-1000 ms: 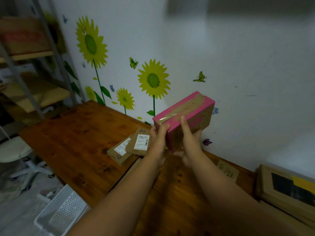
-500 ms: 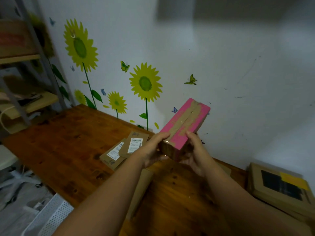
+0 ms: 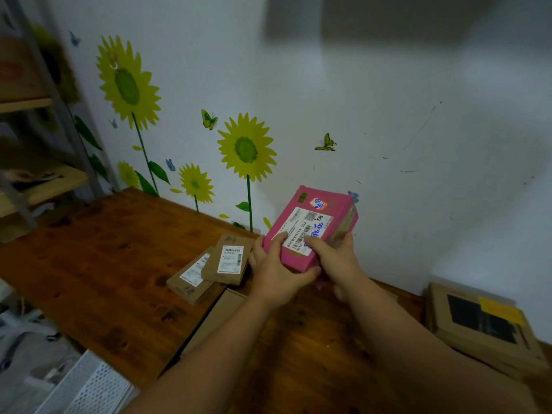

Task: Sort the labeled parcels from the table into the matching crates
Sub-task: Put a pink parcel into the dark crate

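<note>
Holding pink parcel (image 3: pixel 310 231) in both hands, clear of the counter (image 3: pixel 104 264), close to the wall, white label (image 3: pixel 307 225) facing up toward the camera. Left hand (image 3: pixel 277 273): fingers curled round the near left edge, thumb on the label. Right hand (image 3: pixel 334 258): wrapped round the near right corner, thumb also on the label. Grip at the near end only, with the far end unsupported and tilted up and away.

On the counter just left of the hands: upper brown parcel (image 3: pixel 228 259) overlapping lower brown parcel (image 3: pixel 191 276), each with a white label. Under the forearms: flat cardboard piece (image 3: pixel 215 318). Far right: stacked cardboard boxes (image 3: pixel 484 327). Bottom left, off the counter edge: corner of a white perforated crate (image 3: pixel 89 386), no marking legible on it.

Judged step: reading the label before choosing a crate. Blue handwriting and barcode visible, partly hidden under both thumbs.

Risks:
- Misread of destination, from thumbs over part of the writing and dim light. Wrong crate as a result.
- Slip or tip of the parcel, from a hold at one end only and glossy tape down its side.
- Knock to the two brown parcels on any swing down-left toward the crate, since both lie in that path.
- Only one crate in view, so the matching one is possibly out of sight. Blind drop likely without a look first.
</note>
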Demonstrator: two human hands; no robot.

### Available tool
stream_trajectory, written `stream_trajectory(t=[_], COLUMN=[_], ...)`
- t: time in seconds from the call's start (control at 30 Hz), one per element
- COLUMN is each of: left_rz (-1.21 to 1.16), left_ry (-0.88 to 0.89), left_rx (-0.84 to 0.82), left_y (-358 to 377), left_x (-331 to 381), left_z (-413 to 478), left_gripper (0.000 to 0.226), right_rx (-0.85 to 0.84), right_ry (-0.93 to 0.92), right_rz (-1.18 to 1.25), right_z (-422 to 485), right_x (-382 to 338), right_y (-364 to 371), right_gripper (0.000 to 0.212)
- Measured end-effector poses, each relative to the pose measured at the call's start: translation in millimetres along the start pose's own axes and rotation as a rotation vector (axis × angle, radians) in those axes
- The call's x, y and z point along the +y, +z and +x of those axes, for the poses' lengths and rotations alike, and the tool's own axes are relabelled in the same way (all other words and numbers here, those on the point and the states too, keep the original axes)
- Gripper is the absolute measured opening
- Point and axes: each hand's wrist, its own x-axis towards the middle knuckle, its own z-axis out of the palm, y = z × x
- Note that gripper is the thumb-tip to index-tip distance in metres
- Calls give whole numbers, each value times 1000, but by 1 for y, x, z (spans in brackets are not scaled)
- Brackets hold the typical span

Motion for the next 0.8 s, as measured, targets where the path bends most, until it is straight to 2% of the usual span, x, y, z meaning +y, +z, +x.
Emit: stream_trajectory(t=[0.1,0.17,0.23,0.3,0.37,0.4,0.5,0.53,0.6,0.73,0.8], left_rz=[-63,-286,-522,-642,-710,-730,-728,-717,-698,-674,-593], left_ry=[3,-66,-220,-341,-366,-358,-351,-357,-361,-339,-311], left_rx=[-104,-100,-55,-60,-103,-126,-240,-288,-348,-365,-411], left_y=[-7,-11,-15,-21,-26,-30,-39,-39,-40,-50,-60], left_x=[-8,-8,-7,-9,-12,-11,-2,-1,-3,-5,-2], left_z=[-1,1,5,11,14,15,17,17,16,21,28], left_gripper=[115,105,94,103,113,107,64,52,43,46,50], right_rx=[-19,-28,-48,-91,-146,-167,-204,-209,-231,-237,-180], right_ry=[-68,-106,-110,-107,-98,-86,-32,-14,23,36,-29], right_rz=[3,-4,-23,-48,-69,-67,-23,-11,-2,-12,-23], right_z=[-2,-3,-6,-9,-10,-11,-13,-14,-15,-18,-16], right_x=[0,-1,0,2,5,6,12,14,17,13,1], right_y=[-9,-15,-18,-21,-25,-26,-30,-31,-33,-41,-48], right_gripper=[77,75,79,80,79,79,80,82,94,141,139])
